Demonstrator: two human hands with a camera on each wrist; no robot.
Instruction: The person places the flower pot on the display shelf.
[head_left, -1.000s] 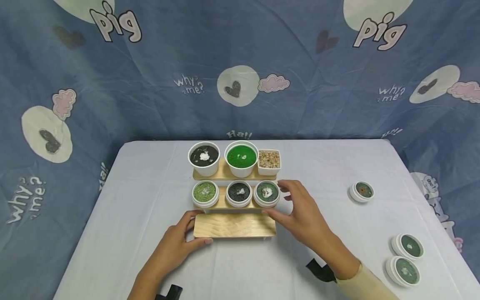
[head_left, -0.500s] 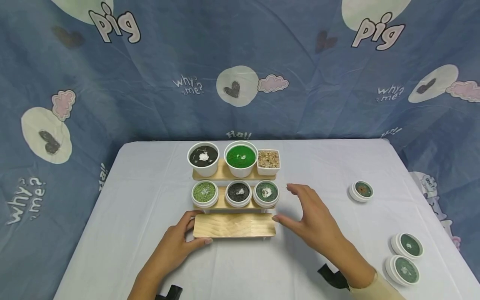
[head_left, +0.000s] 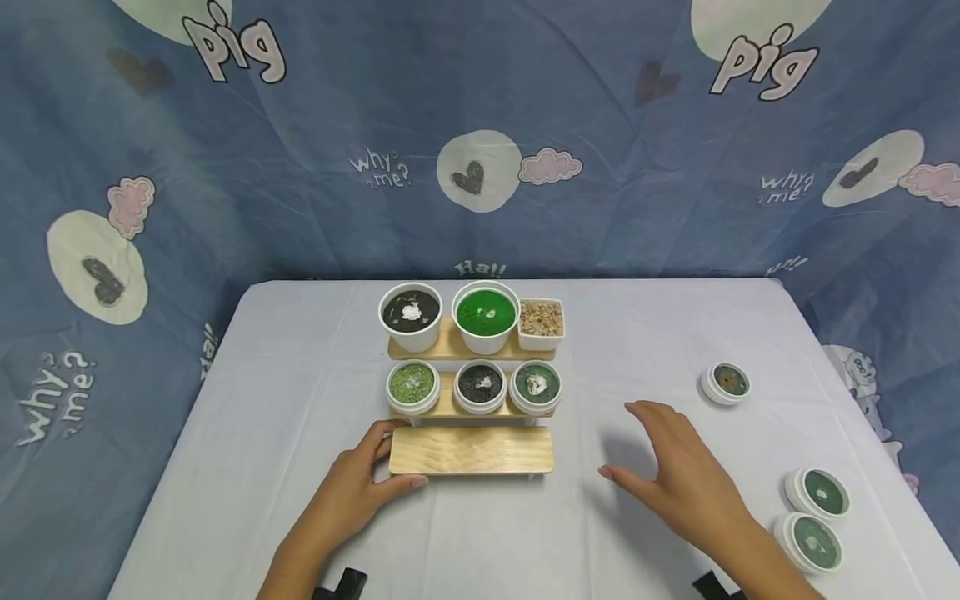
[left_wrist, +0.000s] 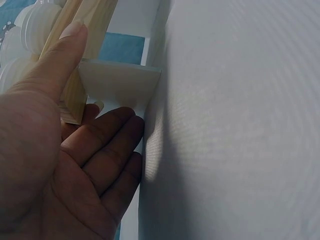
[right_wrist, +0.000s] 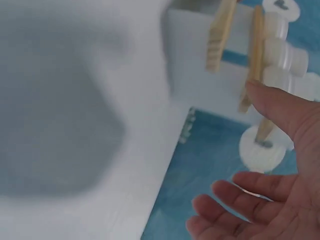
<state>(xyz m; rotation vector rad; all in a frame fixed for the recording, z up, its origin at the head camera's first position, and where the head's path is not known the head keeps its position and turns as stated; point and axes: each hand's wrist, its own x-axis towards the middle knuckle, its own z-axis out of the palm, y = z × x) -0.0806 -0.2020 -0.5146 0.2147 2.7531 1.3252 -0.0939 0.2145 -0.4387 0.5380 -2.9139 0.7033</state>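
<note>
Nine containers (head_left: 486, 317), three shelves (head_left: 472, 451), two hands (head_left: 686, 479)

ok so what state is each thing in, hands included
left hand, gripping the bottom board at its left end
right hand, holding nothing
dark bowl, upright, filled
green bowl, upright, filled
square dish, upright, filled
middle-tier cups, upright, side by side
lone cup, face up, apart
paired cups, face up, close together

the right hand (head_left: 686, 475) has drawn away from the 3-tier stand (head_left: 472, 451), out over the white table (head_left: 637, 333).
</note>
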